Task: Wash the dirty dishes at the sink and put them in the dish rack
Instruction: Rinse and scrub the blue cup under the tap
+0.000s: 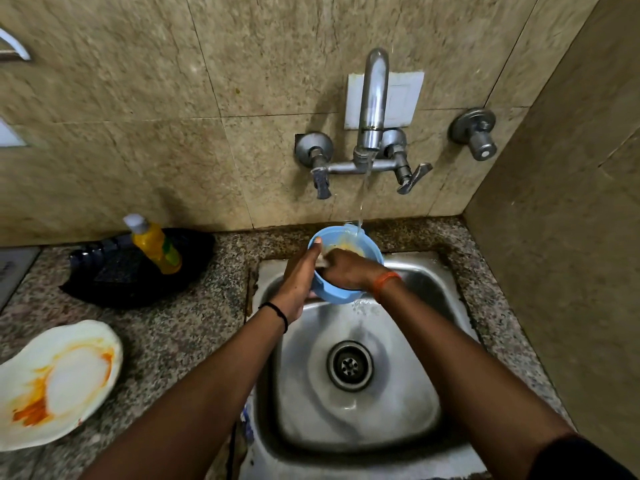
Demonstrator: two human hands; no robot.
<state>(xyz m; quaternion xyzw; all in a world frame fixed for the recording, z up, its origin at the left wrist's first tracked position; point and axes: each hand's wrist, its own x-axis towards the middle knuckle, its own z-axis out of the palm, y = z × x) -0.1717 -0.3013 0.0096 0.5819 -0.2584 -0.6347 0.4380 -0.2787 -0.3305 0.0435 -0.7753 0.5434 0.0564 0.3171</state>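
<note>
Bowl (pixel 346 268) sits under running water; my left hand (pixel 299 282) grips its 9 o'clock rim. My right hand (pixel 346 270) reaches inside; its grip is hidden.

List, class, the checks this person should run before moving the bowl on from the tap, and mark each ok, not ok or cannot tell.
1. Water running from tap into bowl: ok.
2. Left hand grips bowl's rim: ok.
3. Right hand inside bowl: ok.
4. Bowl free of yellow residue: not ok.
5. Sink drain unblocked: ok.
6. Plate washed: not ok, orange stains.
</note>
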